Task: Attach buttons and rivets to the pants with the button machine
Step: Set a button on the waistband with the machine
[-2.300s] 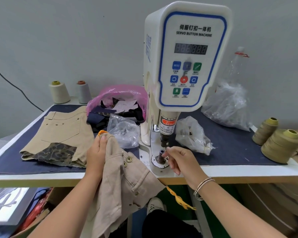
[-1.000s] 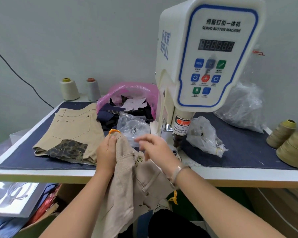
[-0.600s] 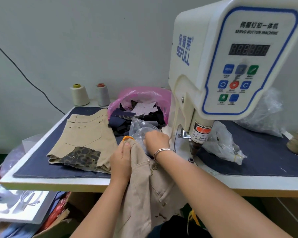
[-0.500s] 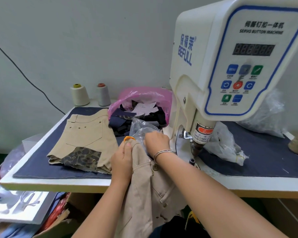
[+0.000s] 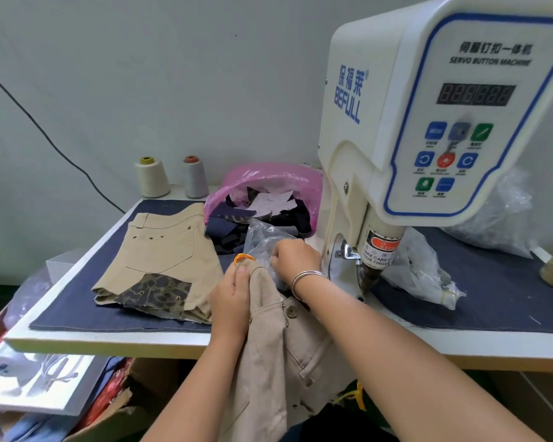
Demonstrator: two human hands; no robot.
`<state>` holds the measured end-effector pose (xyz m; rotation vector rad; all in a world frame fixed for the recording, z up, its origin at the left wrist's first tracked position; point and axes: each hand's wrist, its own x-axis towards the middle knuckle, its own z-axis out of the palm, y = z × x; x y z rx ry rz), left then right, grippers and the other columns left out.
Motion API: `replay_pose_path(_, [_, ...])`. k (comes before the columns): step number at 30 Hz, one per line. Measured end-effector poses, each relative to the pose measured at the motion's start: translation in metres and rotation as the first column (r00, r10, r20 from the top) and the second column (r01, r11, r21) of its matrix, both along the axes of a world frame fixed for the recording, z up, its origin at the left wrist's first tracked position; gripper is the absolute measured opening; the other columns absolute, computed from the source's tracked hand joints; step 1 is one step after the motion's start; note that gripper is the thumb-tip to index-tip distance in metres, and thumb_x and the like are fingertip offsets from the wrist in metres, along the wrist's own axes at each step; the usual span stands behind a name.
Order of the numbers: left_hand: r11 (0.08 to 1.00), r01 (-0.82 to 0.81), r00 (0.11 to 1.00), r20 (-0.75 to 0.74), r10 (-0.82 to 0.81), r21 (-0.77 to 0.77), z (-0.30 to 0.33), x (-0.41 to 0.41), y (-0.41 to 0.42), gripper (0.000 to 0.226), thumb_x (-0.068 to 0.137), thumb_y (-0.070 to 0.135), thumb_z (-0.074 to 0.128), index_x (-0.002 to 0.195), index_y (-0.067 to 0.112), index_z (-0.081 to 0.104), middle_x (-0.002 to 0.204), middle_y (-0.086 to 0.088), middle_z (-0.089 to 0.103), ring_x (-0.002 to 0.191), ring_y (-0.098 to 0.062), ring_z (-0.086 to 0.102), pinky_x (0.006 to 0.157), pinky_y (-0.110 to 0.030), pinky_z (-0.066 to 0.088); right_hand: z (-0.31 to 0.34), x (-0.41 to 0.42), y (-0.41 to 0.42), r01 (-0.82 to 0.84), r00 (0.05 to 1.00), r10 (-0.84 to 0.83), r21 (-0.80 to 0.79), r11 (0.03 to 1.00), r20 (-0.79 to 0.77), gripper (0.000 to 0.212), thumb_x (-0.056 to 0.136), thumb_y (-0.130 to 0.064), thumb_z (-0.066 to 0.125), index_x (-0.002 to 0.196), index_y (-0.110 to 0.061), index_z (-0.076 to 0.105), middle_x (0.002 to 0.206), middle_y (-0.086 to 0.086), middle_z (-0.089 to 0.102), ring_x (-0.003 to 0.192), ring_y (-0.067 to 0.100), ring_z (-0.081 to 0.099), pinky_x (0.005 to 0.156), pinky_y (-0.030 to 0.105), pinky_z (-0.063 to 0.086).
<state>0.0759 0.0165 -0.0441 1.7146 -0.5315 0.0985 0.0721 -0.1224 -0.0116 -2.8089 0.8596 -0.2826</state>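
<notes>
The beige pants hang over the table's front edge, with metal buttons showing on the waistband. My left hand grips the top of the pants near an orange tag. My right hand reaches into a clear plastic bag left of the white button machine; its fingertips are hidden in the bag. The machine's punch head stands just right of my right wrist.
A folded beige pair with a leopard patch lies on the dark blue mat. A pink bag of fabric scraps sits behind. Two thread cones stand at the back. More clear bags lie right of the machine.
My right hand left the machine's die and crossed leftward into the clear bag. My left hand kept its hold on the pants. The view swung left and closer.
</notes>
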Motion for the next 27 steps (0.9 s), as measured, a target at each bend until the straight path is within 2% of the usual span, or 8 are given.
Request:
replay_pose_path(4, [1.000, 0.010, 1.000, 0.000, -0.010, -0.004, 0.000, 0.000, 0.000, 0.043, 0.087, 0.038, 0.032, 0.077, 0.002, 0.051, 0.066, -0.004, 0.051, 0.061, -0.011, 0.044, 0.055, -0.015, 0.033, 0.009, -0.012, -0.001, 0.050, 0.975, -0.112, 0.304, 0.951, 0.191, 0.013, 0.082, -0.027, 0.055, 0.074, -0.021, 0.064, 0.081, -0.001, 0.065, 0.074, 0.023, 0.058, 0.064, 0.027, 0.046])
replay_pose_path(6, [1.000, 0.010, 1.000, 0.002, -0.010, -0.004, -0.001, 0.001, 0.001, 0.043, 0.087, 0.038, 0.031, 0.077, 0.002, 0.051, 0.066, -0.004, 0.051, 0.061, -0.012, 0.044, 0.054, -0.016, 0.033, 0.013, -0.025, 0.002, -0.016, 0.924, -0.158, 0.448, 0.894, 0.348, 0.005, 0.079, -0.027, 0.061, 0.074, -0.026, 0.061, 0.078, -0.007, 0.065, 0.074, 0.016, 0.062, 0.066, 0.027, 0.050])
replay_pose_path(9, [1.000, 0.014, 1.000, 0.000, -0.014, 0.001, 0.000, 0.000, 0.001, 0.042, 0.087, 0.039, 0.031, 0.076, 0.003, 0.051, 0.067, -0.005, 0.051, 0.062, -0.013, 0.044, 0.055, -0.017, 0.033, 0.015, -0.054, 0.015, -0.203, 0.800, -0.227, 0.607, 0.768, 0.555, 0.013, 0.079, -0.017, 0.065, 0.072, -0.023, 0.056, 0.069, -0.006, 0.065, 0.069, 0.016, 0.068, 0.063, 0.027, 0.054])
replay_pose_path(11, [1.000, 0.007, 1.000, 0.004, -0.007, -0.001, 0.001, 0.000, 0.001, 0.038, 0.087, 0.039, 0.031, 0.073, 0.008, 0.049, 0.066, -0.003, 0.050, 0.061, -0.012, 0.044, 0.055, -0.017, 0.033, 0.012, -0.074, 0.025, -0.302, 0.744, -0.282, 0.681, 0.667, 0.606, 0.018, 0.079, -0.008, 0.068, 0.070, -0.018, 0.057, 0.070, 0.001, 0.069, 0.073, 0.018, 0.071, 0.070, 0.036, 0.058])
replay_pose_path(14, [1.000, 0.001, 1.000, 0.014, -0.001, 0.019, 0.001, 0.000, 0.001, 0.035, 0.087, 0.038, 0.031, 0.072, 0.011, 0.047, 0.065, -0.003, 0.050, 0.061, -0.012, 0.044, 0.056, -0.018, 0.033, 0.008, -0.102, 0.042, -0.388, 0.740, -0.282, 0.730, 0.563, 0.611, 0.023, 0.078, -0.001, 0.071, 0.067, -0.015, 0.057, 0.079, 0.016, 0.071, 0.079, 0.025, 0.071, 0.075, 0.041, 0.058])
replay_pose_path(18, [1.000, 0.008, 1.000, 0.001, -0.008, 0.028, 0.002, -0.001, 0.001, 0.033, 0.087, 0.039, 0.030, 0.070, 0.015, 0.045, 0.064, -0.001, 0.048, 0.061, -0.012, 0.043, 0.059, -0.024, 0.034, 0.006, -0.142, 0.050, -0.473, 0.714, -0.323, 0.768, 0.431, 0.621, 0.017, 0.080, 0.001, 0.071, 0.071, -0.010, 0.061, 0.079, 0.013, 0.073, 0.080, 0.022, 0.072, 0.068, 0.025, 0.056])
replay_pose_path(23, [0.999, 0.004, 1.000, 0.001, -0.004, 0.041, 0.001, -0.001, 0.002, 0.043, 0.086, 0.040, 0.029, 0.081, 0.004, 0.052, 0.069, -0.007, 0.053, 0.064, -0.012, 0.045, 0.061, -0.024, 0.035, 0.001, -0.188, 0.034, -0.427, 0.702, -0.396, 0.795, 0.432, 0.592, 0.010, 0.080, 0.000, 0.070, 0.076, -0.002, 0.061, 0.077, 0.013, 0.073, 0.078, 0.023, 0.072, 0.065, 0.021, 0.056])
replay_pose_path(27, [0.999, 0.006, 1.000, 0.009, -0.006, 0.045, 0.003, -0.001, 0.001, 0.048, 0.086, 0.039, 0.029, 0.084, -0.002, 0.053, 0.071, -0.012, 0.053, 0.063, -0.014, 0.044, 0.060, -0.022, 0.034, -0.002, -0.206, 0.007, -0.315, 0.694, -0.422, 0.773, 0.551, 0.584, 0.008, 0.080, 0.001, 0.069, 0.076, -0.005, 0.065, 0.076, 0.006, 0.073, 0.075, 0.015, 0.070, 0.068, 0.017, 0.053])
